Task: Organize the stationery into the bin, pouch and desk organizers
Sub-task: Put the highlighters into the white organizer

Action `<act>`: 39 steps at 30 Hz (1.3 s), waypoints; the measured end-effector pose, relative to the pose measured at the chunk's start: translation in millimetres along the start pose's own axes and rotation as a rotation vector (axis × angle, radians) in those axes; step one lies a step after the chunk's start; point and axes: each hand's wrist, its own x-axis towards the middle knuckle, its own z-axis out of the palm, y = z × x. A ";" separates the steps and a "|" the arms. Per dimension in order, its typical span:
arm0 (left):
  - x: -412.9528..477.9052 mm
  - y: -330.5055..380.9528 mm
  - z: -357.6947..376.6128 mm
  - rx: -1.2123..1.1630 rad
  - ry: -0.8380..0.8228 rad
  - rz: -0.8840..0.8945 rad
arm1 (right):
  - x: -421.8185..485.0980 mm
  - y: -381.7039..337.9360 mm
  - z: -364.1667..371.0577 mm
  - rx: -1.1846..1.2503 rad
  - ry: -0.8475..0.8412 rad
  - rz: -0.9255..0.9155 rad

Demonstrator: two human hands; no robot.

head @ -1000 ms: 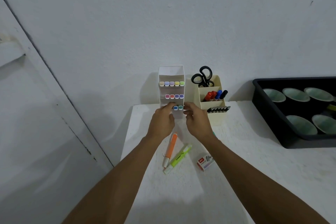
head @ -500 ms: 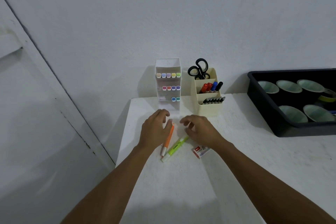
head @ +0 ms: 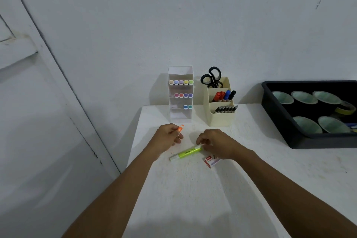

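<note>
Left hand (head: 167,137) grips the orange highlighter (head: 180,128), fingers wrapped round it, one end poking out just in front of the white tiered organizer (head: 180,116). Right hand (head: 216,144) is curled, fingertips pinching one end of the green highlighter (head: 186,153), which lies flat on the white table (head: 193,199) (staple box (head: 211,161) just beside the wrist). Cream organizer (head: 222,118) with scissors (head: 211,78) stands behind; black bin (head: 289,137) sits well off right.

No print firmly legible. Dark lettering along the green highlighter (head: 188,152), too small to read. Just right of that highlighter, white letters on the red end of a small box (head: 211,161), blurred beyond reading.
</note>
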 end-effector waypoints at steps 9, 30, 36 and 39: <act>-0.6 -4.8 -12.9 -0.285 0.030 -0.065 | 1.0 -15.0 -9.3 0.731 0.295 0.185; 13.4 8.4 -28.9 -0.006 0.276 0.254 | 57.5 -62.2 -34.8 0.048 0.701 -0.138; 18.0 9.1 -29.5 -0.004 0.268 0.247 | 71.8 -53.6 -28.3 -0.066 0.624 -0.063; 19.1 10.1 -27.0 0.005 0.258 0.248 | 75.4 -49.1 -23.9 -0.098 0.587 -0.029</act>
